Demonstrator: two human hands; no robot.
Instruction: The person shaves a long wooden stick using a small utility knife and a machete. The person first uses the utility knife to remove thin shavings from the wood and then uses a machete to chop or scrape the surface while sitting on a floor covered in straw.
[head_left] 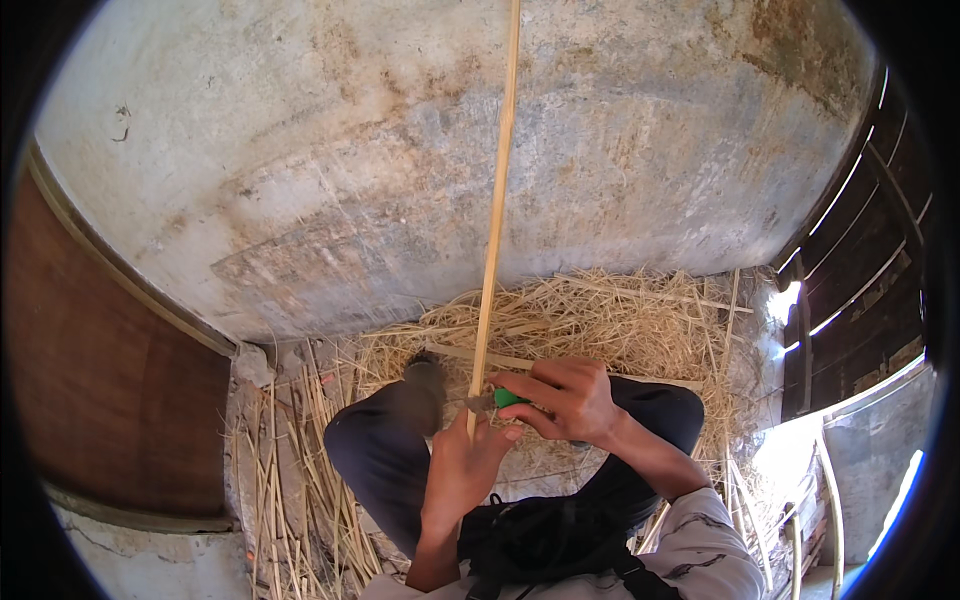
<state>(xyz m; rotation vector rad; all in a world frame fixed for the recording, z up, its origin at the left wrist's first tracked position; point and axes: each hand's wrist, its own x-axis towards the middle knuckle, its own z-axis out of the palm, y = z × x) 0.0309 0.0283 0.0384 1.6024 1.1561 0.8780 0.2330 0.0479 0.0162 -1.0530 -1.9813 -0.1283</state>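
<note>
- Bamboo strip (495, 220): long, thin and pale, it runs from your hands straight up across the grey stained wall (400, 150) and out past the top edge.
- Your left hand (462, 470) is closed around the strip's lower end, fingers wrapped on it just below where the blade meets it.
- Your right hand (565, 400) is pinched tight on a green-handled knife (500, 398), with the blade set against the strip right above your left hand.
- Both hands sit over your knees in dark trousers (385, 440), so you're crouched low.
- Straw-like shavings (600, 320) are heaped on the floor against the wall.
- More cut strips (285, 480) lie loose on the floor to your left, beside a brown wooden panel (110, 380).
</note>
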